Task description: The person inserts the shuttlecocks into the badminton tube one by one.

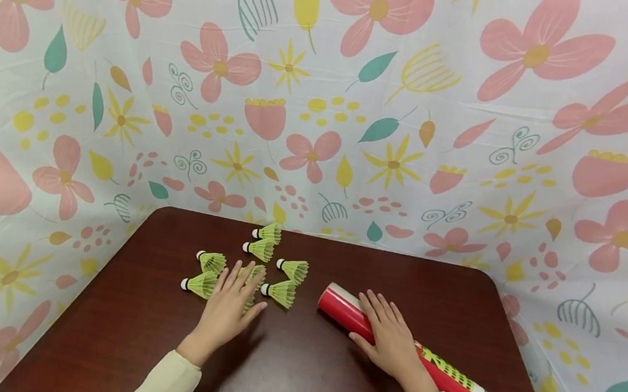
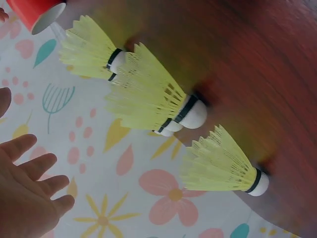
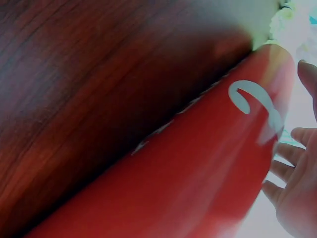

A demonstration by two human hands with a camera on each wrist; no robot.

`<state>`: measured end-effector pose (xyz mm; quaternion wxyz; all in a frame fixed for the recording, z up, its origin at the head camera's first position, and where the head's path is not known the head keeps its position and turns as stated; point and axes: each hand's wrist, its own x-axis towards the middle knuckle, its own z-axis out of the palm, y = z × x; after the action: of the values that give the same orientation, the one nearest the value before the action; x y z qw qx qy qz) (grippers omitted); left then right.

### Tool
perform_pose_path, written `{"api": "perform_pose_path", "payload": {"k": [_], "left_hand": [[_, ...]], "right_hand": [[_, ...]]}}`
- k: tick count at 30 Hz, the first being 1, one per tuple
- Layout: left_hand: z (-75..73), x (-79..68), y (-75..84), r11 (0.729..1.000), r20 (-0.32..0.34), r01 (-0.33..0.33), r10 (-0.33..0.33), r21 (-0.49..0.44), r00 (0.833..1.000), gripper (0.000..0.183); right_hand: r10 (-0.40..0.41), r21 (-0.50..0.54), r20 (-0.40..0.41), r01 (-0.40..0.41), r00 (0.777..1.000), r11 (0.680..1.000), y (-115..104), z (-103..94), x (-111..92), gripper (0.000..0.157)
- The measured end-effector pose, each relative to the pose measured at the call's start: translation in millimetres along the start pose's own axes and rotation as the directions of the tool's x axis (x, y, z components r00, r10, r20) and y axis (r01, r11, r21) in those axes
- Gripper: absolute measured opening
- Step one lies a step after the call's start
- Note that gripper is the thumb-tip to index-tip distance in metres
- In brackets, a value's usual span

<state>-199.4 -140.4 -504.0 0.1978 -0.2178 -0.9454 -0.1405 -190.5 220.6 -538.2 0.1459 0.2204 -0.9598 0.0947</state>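
Several yellow-green shuttlecocks [image 1: 281, 293] with white tips lie on their sides in a loose group, left of the table's middle. My left hand [image 1: 226, 311] is spread over the near part of this group, fingers straight, hiding part of one shuttlecock. In the left wrist view, that hand [image 2: 29, 193] appears apart from the shuttlecocks [image 2: 146, 91]. On the right lies a long red shuttlecock tube [image 1: 452, 383] with a yellow-and-black pattern and a white label. My right hand [image 1: 390, 341] overlaps its middle, palm down with fingers extended; the right wrist view shows these fingers beside the red tube [image 3: 198, 158].
The dark brown wooden table [image 1: 285, 359] has rounded far corners. Behind it and along both sides hangs a white cloth [image 1: 316, 177] printed with flowers and leaves. The tube slants from near the table's middle toward the near right edge.
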Motion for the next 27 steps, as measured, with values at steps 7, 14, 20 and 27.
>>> {"api": "perform_pose_path", "payload": {"k": [7,14,20,27], "left_hand": [[3.1,-3.1,-9.4,1.000,0.035,-0.006,0.007,-0.013,0.999,0.063],[7.9,-8.6,-17.6,1.000,0.036,-0.006,0.006,0.003,0.999,0.063],[10.4,-14.1,-21.3,1.000,0.007,-0.002,0.002,0.002,1.000,0.062],[8.5,-13.7,-24.3,1.000,0.019,-0.005,0.004,0.013,1.000,0.063]], "right_hand": [[-0.008,0.016,0.037,0.008,0.999,1.000,4.1,4.8,0.0,0.089],[-0.028,0.005,0.054,0.027,0.998,1.000,4.7,9.9,-4.9,0.090],[-0.056,0.006,0.026,0.056,0.998,0.998,4.1,13.5,-7.2,0.089],[-0.104,-0.009,-0.028,0.103,0.994,0.995,2.4,14.7,-6.1,0.087]]}}
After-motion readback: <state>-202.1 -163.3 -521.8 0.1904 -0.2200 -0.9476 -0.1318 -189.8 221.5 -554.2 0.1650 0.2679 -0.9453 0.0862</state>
